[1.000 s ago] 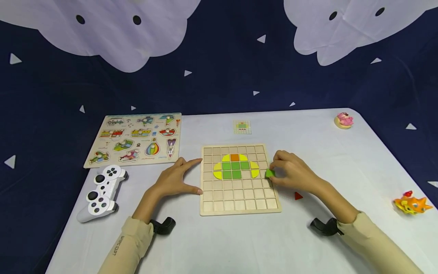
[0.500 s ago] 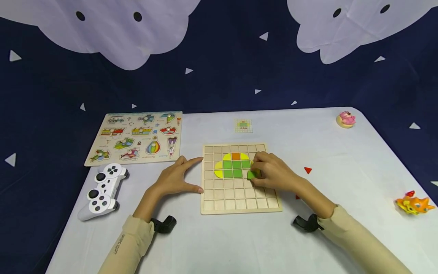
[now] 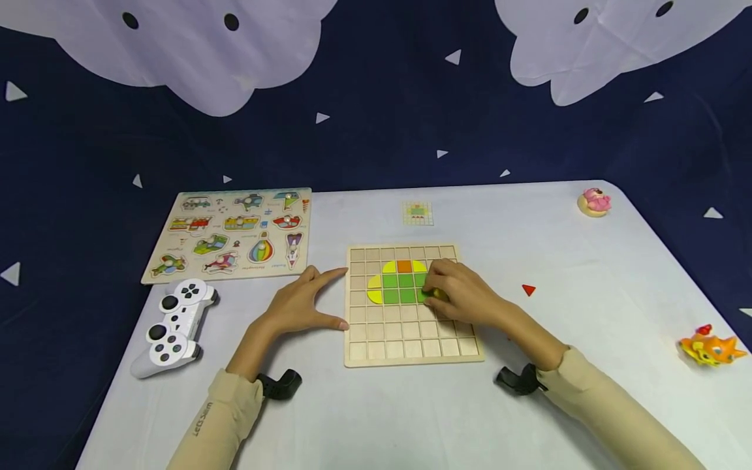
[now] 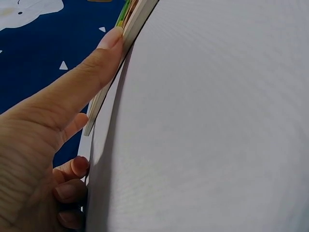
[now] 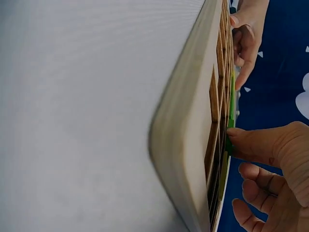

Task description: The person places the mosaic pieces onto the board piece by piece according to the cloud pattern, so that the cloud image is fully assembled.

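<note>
Fingers of the right hand [image 3: 461, 297] are curling down onto a green tile [image 3: 424, 295] and pinching it against the wooden grid board [image 3: 411, 349], at the right end of the coloured pattern, at about 2 o'clock from the board's centre; the right-wrist view is showing the thumb tip pressing on the green edge [image 5: 231, 140] just above the board's surface [image 5: 188, 125]. Green squares [image 3: 399, 288], yellow curved pieces [image 3: 376, 290] and one orange square [image 3: 404, 266] are already sitting in the cells to the tile's 9 o'clock. The left hand [image 3: 302, 307] is lying with its fingers straight and spread, gripping nothing, its forefinger and thumb bracing the board's left edge at 9 o'clock; the left-wrist view is showing a straight fingertip [image 4: 108, 41] touching that edge [image 4: 130, 21]. The board is resting near the middle of the white table [image 3: 364, 418]. A red triangle piece [image 3: 529, 290] is lying loose at 3 o'clock from the board, well apart from it. A small pattern card [image 3: 418, 213] is lying at 12 o'clock, a vehicle peg puzzle [image 3: 232, 235] at 10 o'clock, and a white game controller [image 3: 173, 326] at 9 o'clock. A pink figurine [image 3: 595, 202] is sitting at the far right corner, and an orange toy [image 3: 711, 349] at the right edge.
</note>
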Demonstrator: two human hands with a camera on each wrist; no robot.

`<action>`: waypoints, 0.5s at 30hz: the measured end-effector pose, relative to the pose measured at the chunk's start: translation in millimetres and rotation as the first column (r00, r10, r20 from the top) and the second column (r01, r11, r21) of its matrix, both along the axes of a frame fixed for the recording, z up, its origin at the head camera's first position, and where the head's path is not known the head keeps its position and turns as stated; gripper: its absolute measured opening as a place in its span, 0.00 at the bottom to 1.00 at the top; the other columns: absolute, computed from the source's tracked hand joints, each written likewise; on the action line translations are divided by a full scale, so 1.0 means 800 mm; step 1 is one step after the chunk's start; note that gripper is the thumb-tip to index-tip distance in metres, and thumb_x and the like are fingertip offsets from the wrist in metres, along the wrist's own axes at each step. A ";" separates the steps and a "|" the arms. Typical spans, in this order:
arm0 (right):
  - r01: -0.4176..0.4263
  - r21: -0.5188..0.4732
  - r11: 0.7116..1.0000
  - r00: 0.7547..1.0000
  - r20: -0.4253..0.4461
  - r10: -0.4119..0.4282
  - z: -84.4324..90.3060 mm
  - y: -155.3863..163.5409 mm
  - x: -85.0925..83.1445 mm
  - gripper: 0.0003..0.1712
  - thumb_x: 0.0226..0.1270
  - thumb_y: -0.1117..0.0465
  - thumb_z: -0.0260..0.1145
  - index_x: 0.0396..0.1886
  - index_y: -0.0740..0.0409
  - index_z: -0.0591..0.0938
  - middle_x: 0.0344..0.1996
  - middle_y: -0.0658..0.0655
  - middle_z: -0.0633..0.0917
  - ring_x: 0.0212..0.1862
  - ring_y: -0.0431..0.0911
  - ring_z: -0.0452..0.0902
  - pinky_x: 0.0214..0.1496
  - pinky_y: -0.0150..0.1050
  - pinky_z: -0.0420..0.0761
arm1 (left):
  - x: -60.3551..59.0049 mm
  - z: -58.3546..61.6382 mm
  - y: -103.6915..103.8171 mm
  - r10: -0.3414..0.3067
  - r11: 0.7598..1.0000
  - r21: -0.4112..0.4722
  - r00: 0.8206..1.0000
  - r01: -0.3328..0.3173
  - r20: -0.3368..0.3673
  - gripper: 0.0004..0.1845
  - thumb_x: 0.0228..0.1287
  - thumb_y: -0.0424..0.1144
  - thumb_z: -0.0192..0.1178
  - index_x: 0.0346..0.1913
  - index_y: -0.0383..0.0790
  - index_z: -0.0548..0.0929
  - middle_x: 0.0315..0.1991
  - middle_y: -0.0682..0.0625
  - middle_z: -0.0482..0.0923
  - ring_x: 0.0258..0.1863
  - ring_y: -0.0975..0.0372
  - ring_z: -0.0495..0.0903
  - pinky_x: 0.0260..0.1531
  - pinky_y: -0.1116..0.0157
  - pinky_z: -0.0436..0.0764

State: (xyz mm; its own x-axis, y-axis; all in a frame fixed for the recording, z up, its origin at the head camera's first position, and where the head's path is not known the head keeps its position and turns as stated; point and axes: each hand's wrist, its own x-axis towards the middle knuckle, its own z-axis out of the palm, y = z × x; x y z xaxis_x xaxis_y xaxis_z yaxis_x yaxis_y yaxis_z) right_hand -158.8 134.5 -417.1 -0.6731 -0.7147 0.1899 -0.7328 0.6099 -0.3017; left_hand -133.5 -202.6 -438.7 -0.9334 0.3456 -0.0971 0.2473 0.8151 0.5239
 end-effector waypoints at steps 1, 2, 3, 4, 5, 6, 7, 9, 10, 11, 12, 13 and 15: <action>0.000 0.001 1.000 1.000 0.004 0.000 0.001 -0.001 -0.001 0.07 0.60 0.60 0.74 0.36 0.58 0.87 0.36 0.51 0.78 0.39 0.44 0.70 0.44 0.43 0.72 | 0.000 0.000 0.000 0.000 1.000 0.000 1.000 0.000 -0.001 0.58 0.33 0.69 0.77 0.74 0.60 0.67 0.38 0.50 0.64 0.30 0.60 0.66 0.29 0.64 0.66; -0.002 0.001 1.000 1.000 0.008 0.002 0.001 -0.001 -0.001 0.07 0.60 0.60 0.74 0.35 0.57 0.87 0.36 0.51 0.78 0.39 0.44 0.69 0.43 0.43 0.71 | 0.000 0.000 0.000 0.001 1.000 0.001 1.000 -0.001 -0.002 0.58 0.33 0.68 0.77 0.74 0.60 0.67 0.38 0.50 0.64 0.29 0.59 0.66 0.29 0.64 0.66; -0.003 0.004 1.000 1.000 0.011 0.003 0.002 -0.002 -0.002 0.07 0.59 0.60 0.74 0.35 0.57 0.87 0.36 0.51 0.78 0.39 0.44 0.69 0.43 0.43 0.71 | 0.000 0.000 -0.001 0.000 1.000 0.002 1.000 0.000 -0.003 0.58 0.33 0.68 0.77 0.74 0.60 0.67 0.38 0.50 0.64 0.29 0.59 0.66 0.29 0.64 0.66; -0.003 0.008 1.000 1.000 0.013 0.003 0.002 -0.003 -0.003 0.06 0.59 0.60 0.75 0.34 0.57 0.87 0.35 0.51 0.78 0.39 0.44 0.70 0.44 0.43 0.72 | 0.000 0.000 -0.001 0.000 1.000 0.002 1.000 0.000 -0.002 0.58 0.34 0.68 0.77 0.74 0.60 0.67 0.38 0.50 0.64 0.30 0.59 0.66 0.29 0.64 0.66; -0.002 0.013 1.000 1.000 0.016 0.002 0.003 -0.004 -0.004 0.06 0.59 0.60 0.75 0.33 0.56 0.87 0.35 0.51 0.79 0.39 0.44 0.70 0.44 0.43 0.72 | 0.000 0.000 -0.001 0.001 1.000 0.003 1.000 -0.001 -0.002 0.57 0.34 0.68 0.77 0.74 0.60 0.67 0.38 0.50 0.64 0.29 0.60 0.66 0.29 0.64 0.66; 0.000 0.016 1.000 1.000 0.019 0.000 0.004 -0.005 -0.005 0.06 0.58 0.60 0.75 0.33 0.56 0.87 0.35 0.51 0.79 0.39 0.44 0.70 0.44 0.43 0.72 | 0.001 0.000 -0.001 0.000 1.000 0.004 1.000 0.000 -0.001 0.57 0.34 0.68 0.77 0.74 0.59 0.67 0.38 0.50 0.64 0.29 0.60 0.66 0.29 0.64 0.66; 0.004 0.019 1.000 1.000 0.023 -0.005 0.005 -0.005 -0.006 0.06 0.57 0.60 0.76 0.32 0.55 0.86 0.35 0.51 0.79 0.39 0.44 0.70 0.43 0.43 0.72 | 0.000 0.001 0.000 -0.001 1.000 0.005 1.000 0.001 -0.001 0.57 0.34 0.68 0.77 0.74 0.59 0.67 0.38 0.50 0.64 0.29 0.60 0.66 0.29 0.64 0.66; 0.015 0.028 1.000 0.999 0.030 -0.016 0.006 -0.006 -0.007 0.06 0.56 0.60 0.76 0.31 0.54 0.86 0.34 0.51 0.79 0.38 0.44 0.70 0.43 0.42 0.72 | 0.000 0.002 0.000 -0.002 1.000 0.005 1.000 0.002 0.000 0.57 0.34 0.67 0.77 0.74 0.59 0.67 0.38 0.50 0.64 0.29 0.60 0.66 0.29 0.64 0.65; 0.022 0.032 0.999 0.999 0.036 -0.023 0.007 -0.007 -0.007 0.06 0.56 0.60 0.77 0.30 0.54 0.86 0.33 0.50 0.79 0.38 0.44 0.70 0.43 0.42 0.72 | 0.000 0.002 0.001 -0.001 1.000 0.007 1.000 0.001 0.001 0.57 0.34 0.67 0.77 0.74 0.59 0.67 0.38 0.50 0.64 0.29 0.60 0.66 0.29 0.64 0.65; 0.027 0.037 0.999 0.999 0.039 -0.029 0.008 -0.007 -0.007 0.06 0.56 0.60 0.77 0.31 0.54 0.86 0.33 0.50 0.79 0.38 0.44 0.70 0.43 0.42 0.72 | 0.000 0.002 0.001 0.001 1.000 0.010 1.000 -0.001 0.003 0.57 0.34 0.67 0.78 0.74 0.59 0.67 0.38 0.50 0.64 0.29 0.59 0.66 0.29 0.64 0.65; 0.031 0.041 0.999 0.999 0.041 -0.032 0.008 -0.006 -0.007 0.06 0.56 0.59 0.77 0.31 0.54 0.87 0.33 0.50 0.79 0.38 0.44 0.70 0.43 0.42 0.72 | 0.001 0.002 0.001 0.002 1.000 0.012 1.000 -0.002 0.004 0.57 0.34 0.67 0.78 0.74 0.59 0.67 0.38 0.50 0.64 0.29 0.59 0.66 0.29 0.64 0.65; 0.032 0.044 0.999 0.999 0.038 -0.034 0.008 -0.005 -0.006 0.07 0.57 0.59 0.77 0.32 0.54 0.87 0.34 0.50 0.79 0.38 0.44 0.69 0.43 0.42 0.71 | 0.001 0.002 0.001 0.004 1.000 0.012 1.000 -0.004 0.005 0.57 0.34 0.67 0.78 0.74 0.59 0.67 0.38 0.50 0.64 0.29 0.59 0.66 0.29 0.64 0.65; 0.031 0.040 0.999 0.999 0.025 -0.032 0.009 -0.002 -0.004 0.08 0.58 0.58 0.76 0.35 0.54 0.88 0.35 0.51 0.80 0.39 0.44 0.70 0.43 0.42 0.71 | 0.001 0.002 0.002 0.005 1.000 0.013 1.000 -0.005 0.006 0.57 0.34 0.67 0.78 0.74 0.59 0.67 0.38 0.50 0.64 0.29 0.60 0.66 0.29 0.64 0.65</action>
